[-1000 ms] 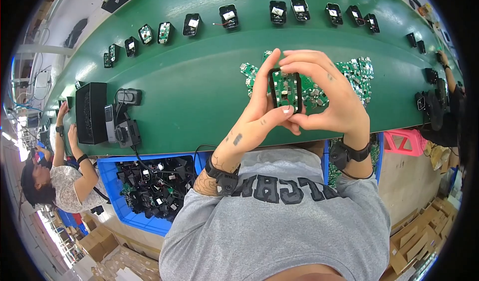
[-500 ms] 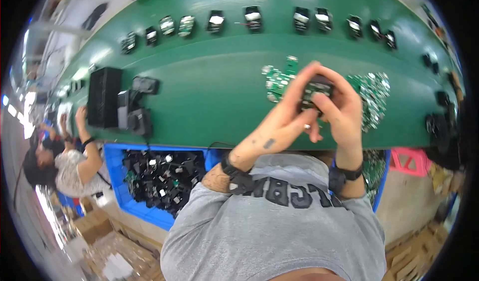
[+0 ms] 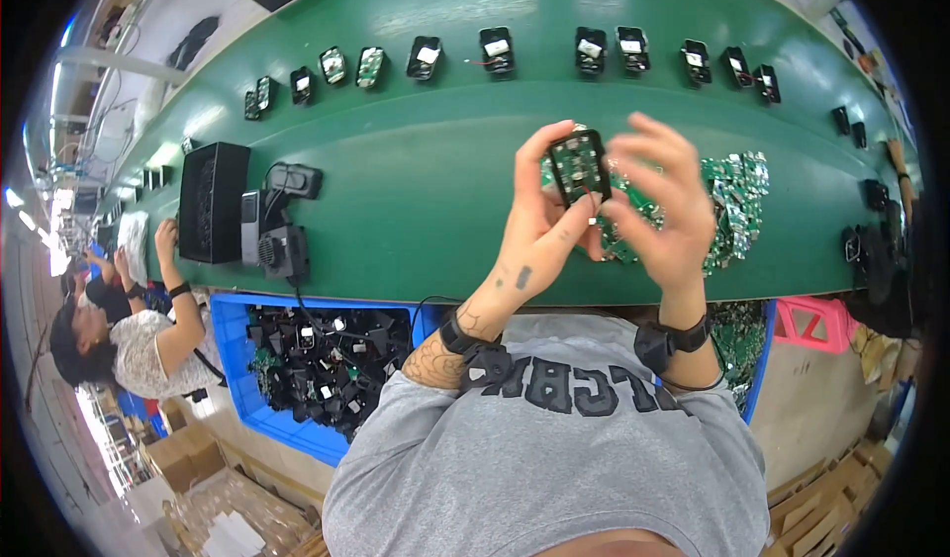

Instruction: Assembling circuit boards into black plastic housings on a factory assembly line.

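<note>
2 hands meet over the green tabletop point(image 3: 426, 201): the left hand point(image 3: 539, 226) grips a small black housing point(image 3: 579, 164); the right hand point(image 3: 663, 211), fingers spread, touches its edge.

The left hand point(image 3: 539, 226) and right hand point(image 3: 661, 211) cover much of the green circuit-board pile point(image 3: 732, 196) behind them; parts in the blue bin point(image 3: 297, 428) below the worktop point(image 3: 426, 161) are too small to identify.

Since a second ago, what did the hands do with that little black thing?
The left hand kept holding the small black device. The right hand opened its fingers and loosened its grip, now just touching its edge. The green circuit boards and the row of black parts look unchanged.
</note>
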`<state>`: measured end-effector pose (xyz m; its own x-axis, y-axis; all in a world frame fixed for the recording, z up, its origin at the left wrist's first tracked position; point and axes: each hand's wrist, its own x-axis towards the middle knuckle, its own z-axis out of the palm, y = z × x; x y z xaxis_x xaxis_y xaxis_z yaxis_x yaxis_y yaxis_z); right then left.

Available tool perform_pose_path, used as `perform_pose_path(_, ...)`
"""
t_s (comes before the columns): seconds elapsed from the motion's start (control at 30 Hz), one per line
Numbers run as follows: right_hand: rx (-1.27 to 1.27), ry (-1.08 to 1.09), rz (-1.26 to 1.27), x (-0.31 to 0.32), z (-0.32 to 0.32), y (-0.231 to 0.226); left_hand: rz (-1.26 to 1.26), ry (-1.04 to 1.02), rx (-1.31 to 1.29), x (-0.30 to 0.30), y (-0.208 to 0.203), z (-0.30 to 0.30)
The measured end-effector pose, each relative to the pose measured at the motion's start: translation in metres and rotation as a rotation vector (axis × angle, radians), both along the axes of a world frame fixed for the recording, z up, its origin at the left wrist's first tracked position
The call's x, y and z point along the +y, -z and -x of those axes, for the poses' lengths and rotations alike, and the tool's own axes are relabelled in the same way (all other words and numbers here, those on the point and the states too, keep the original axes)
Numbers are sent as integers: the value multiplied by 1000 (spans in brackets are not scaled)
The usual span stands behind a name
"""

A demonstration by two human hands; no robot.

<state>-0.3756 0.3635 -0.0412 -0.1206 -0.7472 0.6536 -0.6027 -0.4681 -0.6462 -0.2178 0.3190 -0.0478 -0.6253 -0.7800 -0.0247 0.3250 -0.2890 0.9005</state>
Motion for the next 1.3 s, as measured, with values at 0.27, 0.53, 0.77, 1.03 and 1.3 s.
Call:
perform_pose_path(0.27,-128,0,36,7,-13,17,-29,68,-43,4,-10,4)
perform_pose_path(0.53,-397,-102,-21,8,-9,24,-449,217,132,-3,6,-6)
perform_pose_path(0.77,-136,-118,-2,8,3,4,-45,70,-35,-2,-14,-4)
perform_pose_path(1.03,47,-3,-135,13,-6,-11,486,-215,-268,5,-15,-5)
perform_pose_path(1.3,56,-2,-108,13,-4,-14,584,-252,-308,10,-19,-3)
